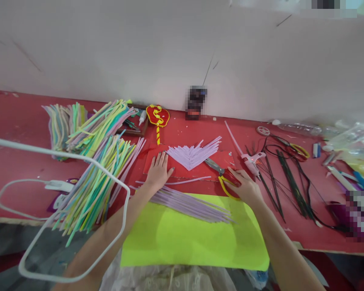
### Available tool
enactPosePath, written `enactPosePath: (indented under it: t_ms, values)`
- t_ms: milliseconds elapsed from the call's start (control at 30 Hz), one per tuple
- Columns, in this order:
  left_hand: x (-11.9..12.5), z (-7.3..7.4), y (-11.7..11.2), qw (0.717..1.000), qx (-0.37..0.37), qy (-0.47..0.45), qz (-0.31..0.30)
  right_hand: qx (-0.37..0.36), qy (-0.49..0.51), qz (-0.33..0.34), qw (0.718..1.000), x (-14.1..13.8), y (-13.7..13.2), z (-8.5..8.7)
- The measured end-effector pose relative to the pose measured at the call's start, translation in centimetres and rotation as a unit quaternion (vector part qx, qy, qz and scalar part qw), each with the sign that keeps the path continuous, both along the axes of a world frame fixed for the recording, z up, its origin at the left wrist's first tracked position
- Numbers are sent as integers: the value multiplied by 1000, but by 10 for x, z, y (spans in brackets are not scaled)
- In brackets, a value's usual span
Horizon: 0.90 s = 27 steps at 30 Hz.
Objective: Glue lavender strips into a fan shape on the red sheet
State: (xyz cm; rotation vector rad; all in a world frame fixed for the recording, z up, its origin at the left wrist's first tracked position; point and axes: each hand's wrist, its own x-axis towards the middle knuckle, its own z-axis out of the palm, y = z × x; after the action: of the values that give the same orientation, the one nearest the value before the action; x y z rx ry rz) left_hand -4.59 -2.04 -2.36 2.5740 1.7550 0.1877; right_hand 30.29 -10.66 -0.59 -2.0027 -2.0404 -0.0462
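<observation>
My left hand (pixel 158 170) lies flat with fingers stretched on a red board (pixel 210 173), beside the left tip of a V-shaped piece of lilac pipe cleaners (pixel 189 157). My right hand (pixel 247 186) holds a pair of scissors (pixel 220 171) by the yellow and red handles. Their dark blades point up and left, near the right side of the V. A single lilac pipe cleaner (pixel 188 180) lies at the board's lower edge. Closer to me, a bundle of lilac pipe cleaners (pixel 194 208) rests across a bright yellow-green sheet (pixel 197 246).
Bundles of multicoloured pipe cleaners (pixel 100 182) lie left, behind a white cable (pixel 124 218). A red and yellow fan-shaped ornament (pixel 158 117) is near the wall. On the right are a pink glue gun (pixel 253 161), dark rods (pixel 294 184), other scissors (pixel 300 151) and a plastic bottle (pixel 299 128).
</observation>
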Motion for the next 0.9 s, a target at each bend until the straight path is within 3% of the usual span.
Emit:
enactPosePath:
  t_ms: [133,533,900]
  values:
    - [0,4,-1,1000,-6,0,1,-13,-8,4,1000,-1,2,4]
    - [0,3,-1,1000,-6,-6,3,-52,-21,13,998,-22,43,15]
    - [1,4,-1,1000,-15,-12,6,-63,-32,93,993,-37,21,13]
